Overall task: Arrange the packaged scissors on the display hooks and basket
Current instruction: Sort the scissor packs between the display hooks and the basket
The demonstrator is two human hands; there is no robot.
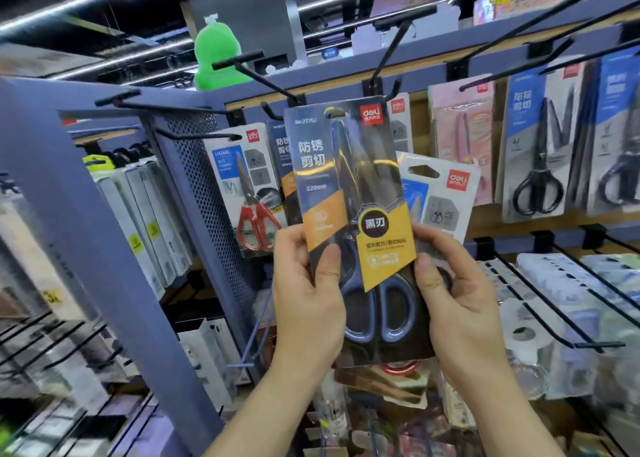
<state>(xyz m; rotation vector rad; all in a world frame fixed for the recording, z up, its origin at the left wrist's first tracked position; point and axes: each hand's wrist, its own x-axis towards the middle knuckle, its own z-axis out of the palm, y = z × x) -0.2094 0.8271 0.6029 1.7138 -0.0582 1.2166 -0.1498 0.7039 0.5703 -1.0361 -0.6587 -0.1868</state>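
Left hand [304,290] and right hand [457,300] pinch a dark scissors pack [349,186] by its edges at centre frame, just below a hook [388,58]. Neighbouring packs [242,186] already hang, and loose packs [388,384] below likely await placing.

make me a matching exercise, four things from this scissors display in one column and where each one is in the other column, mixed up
Things
1. blue-handled scissors pack
2. red-handled scissors pack
3. pink scissors pack
4. green plush toy

Places
A. sitting on top of the shelving
B. hanging at the left end of the row, beside the perforated panel
C. held up by the left hand and right hand
D. hanging in the upper row, right of the held pack

Pairs: 1-C, 2-B, 3-D, 4-A
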